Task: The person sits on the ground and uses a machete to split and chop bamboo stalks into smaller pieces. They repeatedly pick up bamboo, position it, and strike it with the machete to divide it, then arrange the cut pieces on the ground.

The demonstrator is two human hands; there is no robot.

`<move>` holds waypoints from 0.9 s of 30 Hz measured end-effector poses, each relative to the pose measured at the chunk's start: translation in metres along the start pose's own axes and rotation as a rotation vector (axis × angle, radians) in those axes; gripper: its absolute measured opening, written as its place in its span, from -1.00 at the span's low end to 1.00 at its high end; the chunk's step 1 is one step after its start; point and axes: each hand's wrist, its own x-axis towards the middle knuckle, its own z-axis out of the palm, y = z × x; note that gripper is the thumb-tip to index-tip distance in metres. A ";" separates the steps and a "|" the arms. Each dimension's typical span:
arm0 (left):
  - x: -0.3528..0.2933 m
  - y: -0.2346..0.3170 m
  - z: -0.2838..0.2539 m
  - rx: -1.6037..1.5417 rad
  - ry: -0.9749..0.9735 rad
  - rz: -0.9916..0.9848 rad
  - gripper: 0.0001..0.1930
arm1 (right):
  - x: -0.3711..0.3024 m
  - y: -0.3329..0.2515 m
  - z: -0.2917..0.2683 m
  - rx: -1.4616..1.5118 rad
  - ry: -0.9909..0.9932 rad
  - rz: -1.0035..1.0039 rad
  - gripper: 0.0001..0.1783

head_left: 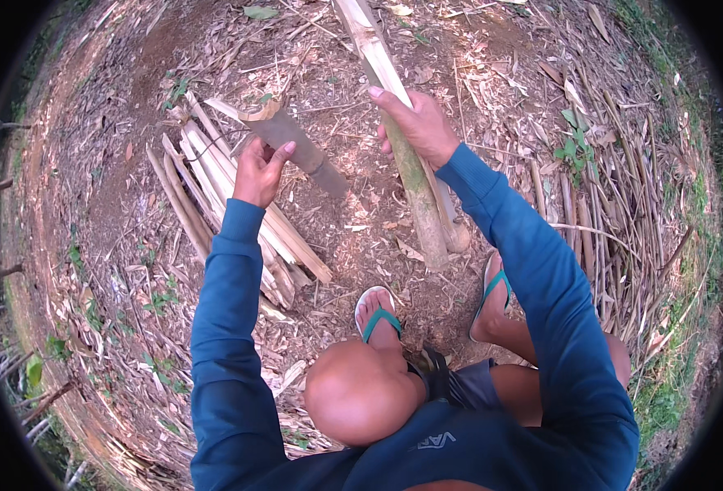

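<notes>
With the right hand point(417, 127) wrapped around the long split pole point(415, 186) before the feet point(379, 314) and the left hand point(259, 172) pinching the grey-brown piece point(302, 154) near the split sticks point(296, 245), firm grips clear of splintered edges should serve best.

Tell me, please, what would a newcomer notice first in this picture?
Probably the long wooden pole in the right hand, pale above the grip, greenish below. The left hand holds a broad greyish piece; near it lies a pile of pale split sticks.
</notes>
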 end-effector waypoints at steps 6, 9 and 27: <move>-0.028 -0.020 -0.020 -0.025 0.038 -0.020 -0.68 | 0.014 -0.009 0.038 0.020 -0.265 0.001 -0.13; -0.045 -0.024 -0.023 -0.050 0.014 -0.031 -0.67 | 0.023 -0.004 0.032 0.039 -0.305 0.024 -0.12; -0.019 -0.009 0.014 -0.183 0.319 0.154 -0.61 | -0.053 0.225 -0.064 -0.834 0.418 0.101 -0.20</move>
